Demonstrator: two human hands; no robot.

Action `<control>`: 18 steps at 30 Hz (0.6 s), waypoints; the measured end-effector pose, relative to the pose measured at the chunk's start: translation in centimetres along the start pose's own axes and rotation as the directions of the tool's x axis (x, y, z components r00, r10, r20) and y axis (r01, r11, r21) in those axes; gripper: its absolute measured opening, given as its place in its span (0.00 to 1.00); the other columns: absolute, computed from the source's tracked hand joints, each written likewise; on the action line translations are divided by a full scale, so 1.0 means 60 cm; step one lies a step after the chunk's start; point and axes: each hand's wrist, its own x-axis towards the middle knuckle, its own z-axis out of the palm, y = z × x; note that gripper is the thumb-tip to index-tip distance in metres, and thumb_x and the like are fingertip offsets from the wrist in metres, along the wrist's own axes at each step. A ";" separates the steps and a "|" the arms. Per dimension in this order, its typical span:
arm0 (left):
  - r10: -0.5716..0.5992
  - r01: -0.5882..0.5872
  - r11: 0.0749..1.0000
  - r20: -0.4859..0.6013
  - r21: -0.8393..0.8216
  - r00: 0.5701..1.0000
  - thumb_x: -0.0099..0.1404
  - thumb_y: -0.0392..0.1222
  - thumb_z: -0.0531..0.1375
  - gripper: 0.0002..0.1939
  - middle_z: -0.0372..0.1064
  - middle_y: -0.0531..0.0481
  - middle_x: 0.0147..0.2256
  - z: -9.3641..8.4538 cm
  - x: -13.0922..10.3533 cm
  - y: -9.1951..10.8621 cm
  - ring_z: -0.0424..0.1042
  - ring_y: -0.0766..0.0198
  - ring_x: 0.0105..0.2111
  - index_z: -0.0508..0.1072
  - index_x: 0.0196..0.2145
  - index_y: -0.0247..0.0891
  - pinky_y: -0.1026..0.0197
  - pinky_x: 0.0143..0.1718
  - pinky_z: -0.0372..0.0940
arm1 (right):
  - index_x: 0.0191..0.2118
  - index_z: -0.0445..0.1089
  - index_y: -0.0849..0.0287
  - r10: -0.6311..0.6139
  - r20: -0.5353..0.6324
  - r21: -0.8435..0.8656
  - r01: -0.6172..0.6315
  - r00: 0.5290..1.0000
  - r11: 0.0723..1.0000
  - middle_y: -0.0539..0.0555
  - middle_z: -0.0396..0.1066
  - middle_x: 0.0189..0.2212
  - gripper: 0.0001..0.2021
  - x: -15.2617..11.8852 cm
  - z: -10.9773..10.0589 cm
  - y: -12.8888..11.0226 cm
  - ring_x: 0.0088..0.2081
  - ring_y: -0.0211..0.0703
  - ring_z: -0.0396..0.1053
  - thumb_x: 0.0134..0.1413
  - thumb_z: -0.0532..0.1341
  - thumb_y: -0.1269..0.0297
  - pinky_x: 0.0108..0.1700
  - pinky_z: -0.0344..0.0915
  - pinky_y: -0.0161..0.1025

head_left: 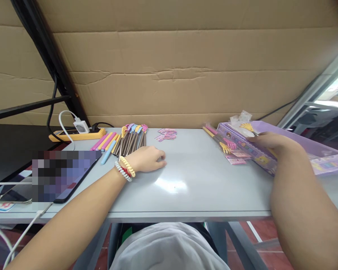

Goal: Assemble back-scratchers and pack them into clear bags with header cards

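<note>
My left hand rests on the grey table with its fingers curled in and nothing visible in them. Behind it lies a row of back scratchers with small hand-shaped heads in pink, blue and yellow, metal rods and coloured handles. On the right, my right hand grips a back scratcher with a yellow head over an open purple box; its fingers are partly hidden. Clear plastic wrapping shows beside that head. Left of the box lie more back scratchers, pink and yellow, with pink cards.
Small pink cards lie at the table's back. A phone or tablet, white cables and a yellow power strip occupy the left. A cardboard wall closes the back. A metal frame stands at right.
</note>
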 end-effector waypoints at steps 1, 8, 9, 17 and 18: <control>-0.001 0.001 1.000 0.003 0.004 1.000 0.64 0.50 0.50 0.17 0.74 0.47 0.29 0.000 0.000 0.000 0.71 0.59 0.28 0.74 0.36 0.40 0.61 0.26 0.57 | 0.34 0.67 0.60 0.035 0.042 0.008 -0.035 0.999 0.999 0.68 0.71 0.39 0.13 0.000 0.000 -0.001 0.33 0.52 0.69 0.43 0.64 0.57 0.32 0.63 0.44; -0.003 0.003 1.000 0.006 0.012 1.000 0.64 0.50 0.50 0.17 0.74 0.47 0.29 0.001 0.000 0.000 0.70 0.60 0.28 0.74 0.37 0.40 0.61 0.26 0.56 | 0.26 0.61 0.57 0.090 0.008 -0.035 -0.090 0.996 0.995 0.62 0.70 0.34 0.11 -0.009 -0.011 -0.012 0.31 0.47 0.66 0.43 0.64 0.61 0.32 0.60 0.42; -0.003 0.003 1.000 0.007 0.012 1.000 0.64 0.50 0.50 0.17 0.74 0.47 0.29 0.001 0.000 0.000 0.70 0.59 0.28 0.74 0.37 0.40 0.61 0.26 0.56 | 0.23 0.60 0.57 0.087 -0.030 -0.054 -0.089 0.996 0.995 0.61 0.70 0.32 0.11 -0.011 -0.014 -0.013 0.29 0.46 0.65 0.42 0.64 0.63 0.32 0.60 0.42; -0.002 0.002 1.000 0.002 0.002 1.000 0.64 0.50 0.50 0.17 0.74 0.47 0.29 0.001 0.002 0.001 0.71 0.59 0.28 0.74 0.37 0.40 0.61 0.27 0.56 | 0.17 0.65 0.58 0.210 -0.173 -0.054 -0.222 0.962 0.974 0.58 0.65 0.21 0.08 -0.034 -0.029 -0.025 0.25 0.45 0.63 0.37 0.63 0.72 0.28 0.57 0.41; -0.003 0.003 1.000 0.001 0.000 1.000 0.64 0.50 0.50 0.17 0.74 0.47 0.29 0.002 0.002 0.001 0.71 0.59 0.28 0.74 0.37 0.40 0.60 0.27 0.57 | 0.18 0.65 0.59 0.215 -0.230 -0.036 -0.229 0.949 0.973 0.58 0.64 0.21 0.07 -0.037 -0.031 -0.026 0.27 0.46 0.63 0.37 0.64 0.72 0.28 0.57 0.41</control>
